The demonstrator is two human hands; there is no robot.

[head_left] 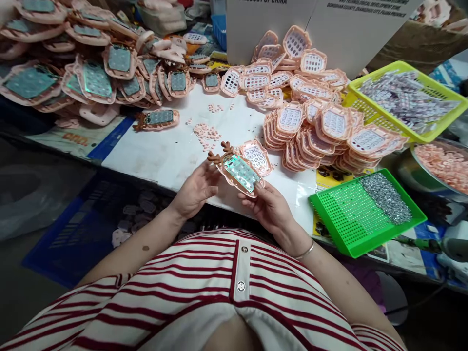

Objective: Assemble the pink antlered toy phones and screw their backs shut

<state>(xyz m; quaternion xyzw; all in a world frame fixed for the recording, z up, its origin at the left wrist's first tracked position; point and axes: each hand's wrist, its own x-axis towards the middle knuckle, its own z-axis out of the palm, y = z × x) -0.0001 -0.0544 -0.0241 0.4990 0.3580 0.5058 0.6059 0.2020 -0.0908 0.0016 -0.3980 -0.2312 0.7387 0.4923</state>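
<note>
One antlered shell in the right hand

The right hand (270,204) comes from the right with its wrist bent inward, and it holds one antlered shell (241,173) by the lower corner, thumb upon the board side. The shell is tilted, above the front edge of the surface (135,156). The left hand (195,190) is half-cupped beside the antlers, its thumb apart from the fingers; whether a fingertip touches the shell, I cannot tell.

Just behind the held shell lies one keypad shell (256,157). One other antlered piece (159,119) lies at the left. There are one green tray (340,214), one yellow basket (373,107) and one metal bowl (420,168). The board shells (97,80), stacked keypad shells (292,119) and loose pink bits (206,134) are too many for counting.
</note>
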